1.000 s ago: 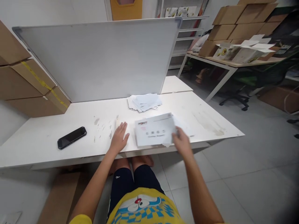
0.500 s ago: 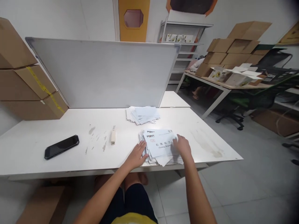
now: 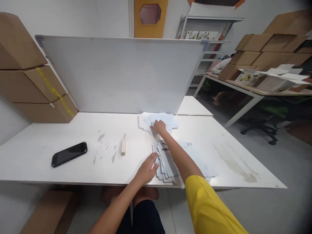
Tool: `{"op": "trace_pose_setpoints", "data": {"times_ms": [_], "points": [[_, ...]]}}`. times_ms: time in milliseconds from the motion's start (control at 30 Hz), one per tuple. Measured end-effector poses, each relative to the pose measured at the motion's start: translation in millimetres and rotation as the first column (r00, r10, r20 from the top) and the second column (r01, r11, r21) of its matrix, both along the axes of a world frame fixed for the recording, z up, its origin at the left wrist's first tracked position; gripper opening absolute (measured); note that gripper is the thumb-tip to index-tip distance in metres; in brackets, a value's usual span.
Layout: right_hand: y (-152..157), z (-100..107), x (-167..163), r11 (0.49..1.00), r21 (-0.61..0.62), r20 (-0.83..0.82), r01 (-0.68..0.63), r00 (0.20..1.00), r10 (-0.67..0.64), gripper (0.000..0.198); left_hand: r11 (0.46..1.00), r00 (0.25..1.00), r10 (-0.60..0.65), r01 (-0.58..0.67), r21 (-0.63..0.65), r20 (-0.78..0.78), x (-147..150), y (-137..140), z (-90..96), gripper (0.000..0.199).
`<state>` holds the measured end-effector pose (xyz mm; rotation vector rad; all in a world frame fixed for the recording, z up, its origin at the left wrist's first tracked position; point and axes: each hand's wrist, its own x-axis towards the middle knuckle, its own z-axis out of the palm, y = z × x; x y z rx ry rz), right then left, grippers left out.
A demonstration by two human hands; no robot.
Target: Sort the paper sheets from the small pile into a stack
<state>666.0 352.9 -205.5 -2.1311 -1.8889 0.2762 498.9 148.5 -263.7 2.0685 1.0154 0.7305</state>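
Observation:
In the head view, a near stack of printed paper sheets (image 3: 168, 162) lies at the table's front edge, its sheets fanned unevenly, with the letters "PONY" partly showing. Against its left side rests my left hand (image 3: 147, 167), fingers stretched out and thumb apart. My right arm crosses over this stack and hides much of it. Farther back, by the whiteboard, is a second pile of paper sheets (image 3: 172, 120). My right hand (image 3: 159, 126) is on that pile, its fingers bent and closed at the top sheet; the fingertips show only partly.
A black phone (image 3: 69, 154) and a small cream-coloured block (image 3: 123, 147) lie on the white table (image 3: 80, 136). The whiteboard (image 3: 122, 74) stands along the back. Cardboard boxes (image 3: 41, 84) are stacked at the left. Another table with boxes (image 3: 270, 58) stands at the right.
My right hand has left the near stack and reached forward to the far pile. My left hand stays at the near stack's left edge. The camera view has shifted.

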Motion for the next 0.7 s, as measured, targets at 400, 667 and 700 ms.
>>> {"op": "trace_pose_setpoints", "data": {"times_ms": [400, 667, 700], "points": [[-95.0, 44.9, 40.8, 0.878, 0.464, -0.47, 0.116, 0.873, 0.133, 0.033, 0.98, 0.957, 0.12, -0.071, -0.187, 0.264, 3.4, 4.7, 17.4, 0.046], [-230.7, 40.6, -5.6, 0.918, 0.27, -0.95, 0.289, 0.235, 0.205, 0.043, 0.904, 0.44, 0.353, 0.067, -0.422, 0.826, -26.5, -25.7, 64.3, 0.047], [-243.9, 33.0, -12.1, 0.932, 0.233, -0.959, 0.277, 0.222, 0.174, 0.043, 0.889, 0.392, 0.401, 0.053, -0.456, 0.828, -35.3, -33.0, 68.9, 0.043]]}}
